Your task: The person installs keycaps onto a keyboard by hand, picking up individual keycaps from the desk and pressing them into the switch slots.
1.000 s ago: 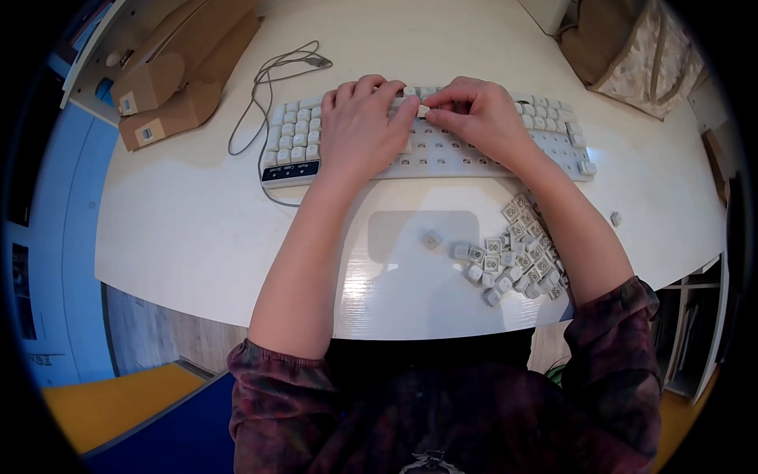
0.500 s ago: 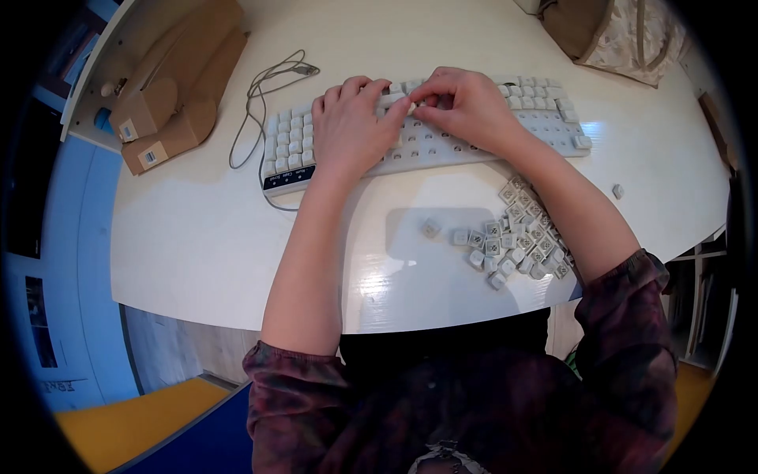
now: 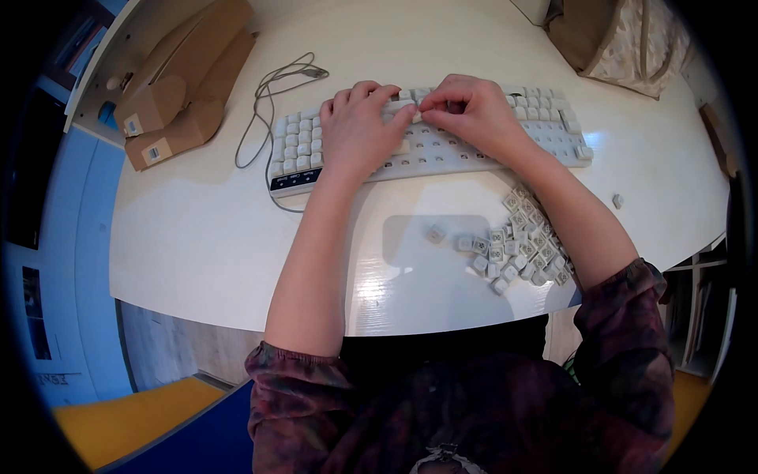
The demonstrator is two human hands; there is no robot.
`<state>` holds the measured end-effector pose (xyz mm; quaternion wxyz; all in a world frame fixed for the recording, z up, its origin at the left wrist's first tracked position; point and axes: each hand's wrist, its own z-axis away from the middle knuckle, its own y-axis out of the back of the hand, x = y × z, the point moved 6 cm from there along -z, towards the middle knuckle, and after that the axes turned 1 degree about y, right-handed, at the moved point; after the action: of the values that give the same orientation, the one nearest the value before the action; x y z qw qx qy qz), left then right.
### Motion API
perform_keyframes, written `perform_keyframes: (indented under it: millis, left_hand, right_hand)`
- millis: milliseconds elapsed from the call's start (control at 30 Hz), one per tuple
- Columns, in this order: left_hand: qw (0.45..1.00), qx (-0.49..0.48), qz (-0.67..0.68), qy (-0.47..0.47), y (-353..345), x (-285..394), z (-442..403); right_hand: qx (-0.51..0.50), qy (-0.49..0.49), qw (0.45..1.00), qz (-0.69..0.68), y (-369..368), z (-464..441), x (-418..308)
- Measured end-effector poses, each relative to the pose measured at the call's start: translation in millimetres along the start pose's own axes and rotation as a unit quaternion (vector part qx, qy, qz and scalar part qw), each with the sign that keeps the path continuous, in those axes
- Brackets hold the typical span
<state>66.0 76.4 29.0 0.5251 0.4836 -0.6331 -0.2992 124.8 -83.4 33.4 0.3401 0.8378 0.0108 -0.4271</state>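
Note:
A white keyboard lies across the table, with keycaps in place at its left block and along its far rows and bare key sockets in its near rows. My left hand lies over the keyboard with its fingers spread, its thumb reaching toward my right fingertips. Pinched together above the middle rows, the thumb and forefinger of my right hand hold a small white keycap, partly hidden by the fingers. Nearer to me, a heap of loose keycaps lies beside my right forearm, several of them upside down.
A grey cable loops on the table left of the keyboard. Brown cardboard pieces stand at the far left, and a brown and patterned bag at the far right. Single keycaps lie apart, one near the right edge.
The view has shifted slightly, so the table and keyboard appear a little lower. Both hands stay at the same place on the keyboard, with the right fingers still pinched.

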Motion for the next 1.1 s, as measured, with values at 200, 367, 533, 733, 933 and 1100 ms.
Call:
perform_keyframes:
  millis: [200, 367, 533, 733, 933, 1100]
  left_hand:
    - [0.999, 0.033, -0.022, -0.016, -3.5, 1.8, 3.4]
    - [0.996, 0.074, -0.019, -0.042, -2.2, 4.6, 5.9]
    - [0.998, 0.045, -0.03, -0.017, -2.7, 4.9, 4.0]
    - [0.999, 0.028, -0.032, 0.0, -1.2, 5.9, 3.8]
    - [0.999, 0.034, -0.008, 0.0, -1.6, 3.6, 3.0]
    - [0.999, 0.033, 0.001, -0.004, -1.4, 1.6, 2.3]
  right_hand:
    - [0.013, 0.059, 0.996, 0.073, -1.5, 4.6, -10.5]
    - [0.035, 0.139, 0.98, 0.134, -2.4, 8.1, -19.7]
    - [0.037, 0.15, 0.978, 0.143, -1.9, 8.6, -18.4]
    - [0.029, 0.126, 0.979, 0.161, -2.0, 10.9, -16.2]
    - [0.054, 0.158, 0.971, 0.169, -1.5, 12.5, -18.9]
    - [0.052, 0.162, 0.969, 0.179, -2.8, 13.3, -21.1]
